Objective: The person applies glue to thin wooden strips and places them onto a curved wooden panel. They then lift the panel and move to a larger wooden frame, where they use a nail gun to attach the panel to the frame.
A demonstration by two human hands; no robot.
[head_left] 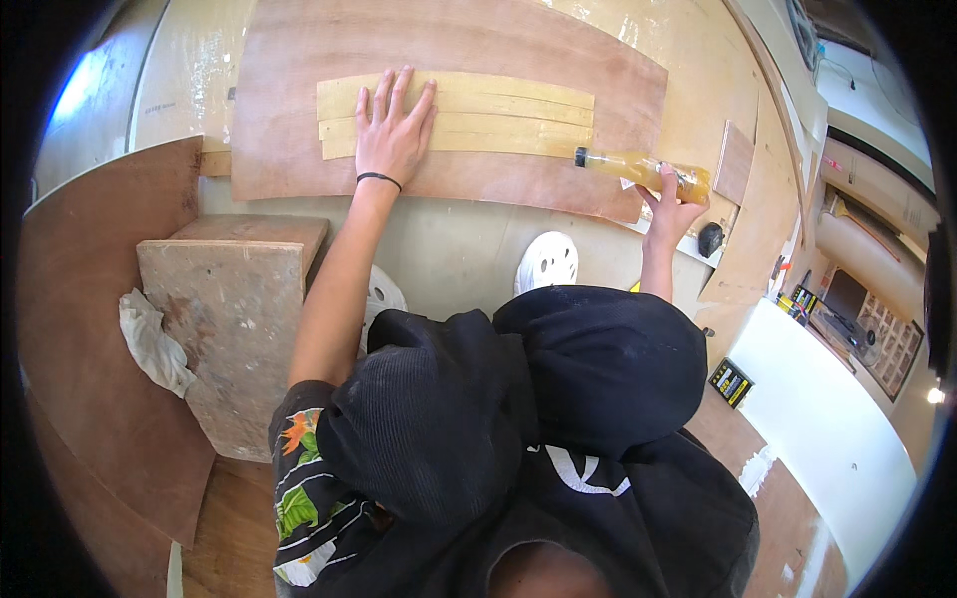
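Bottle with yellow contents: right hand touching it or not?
Touching. The head view shows the right hand holding the bottle toward its base, fingers overlapping its side with no gap visible.

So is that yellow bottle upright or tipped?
Tipped: the bottle lies roughly sideways in the right hand, its length showing from above, black cap pointing left. Whether it is open, I cannot tell.

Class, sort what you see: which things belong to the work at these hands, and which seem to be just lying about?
In the work:
- yellow strips, under the left hand
- brown sheet beneath them
- yellowish bottle, in the right hand

Apparently lying about:
- stained wooden box
- crumpled white cloth
- black-and-yellow package
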